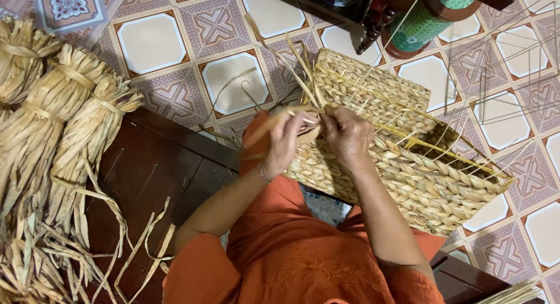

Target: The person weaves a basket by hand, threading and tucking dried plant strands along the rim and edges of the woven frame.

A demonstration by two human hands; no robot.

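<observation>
1. The left hand [284, 142] is curled closed, pinching a flat pale straw strand [274, 118] that runs out to its left.
2. The right hand [348, 135] sits just beside it, knuckles nearly touching, fingers bent down onto the rim of the rectangular woven straw basket [408, 170]. What its fingertips grip is hidden, so I cannot tell how firmly it is closed.
3. The basket rests on the person's lap, directly under and beyond both hands.
4. Progress, as I judge it: the walls look fully braided. Loose straw ends [306, 68] stick up just above the hands, and thin bare frame wires [449, 149] show along the rim to the right, so the edge seems unfinished.
5. Well to the left of the left hand, tied bundles of dried straw [58, 117] lie on a dark wooden bench [157, 164].
</observation>
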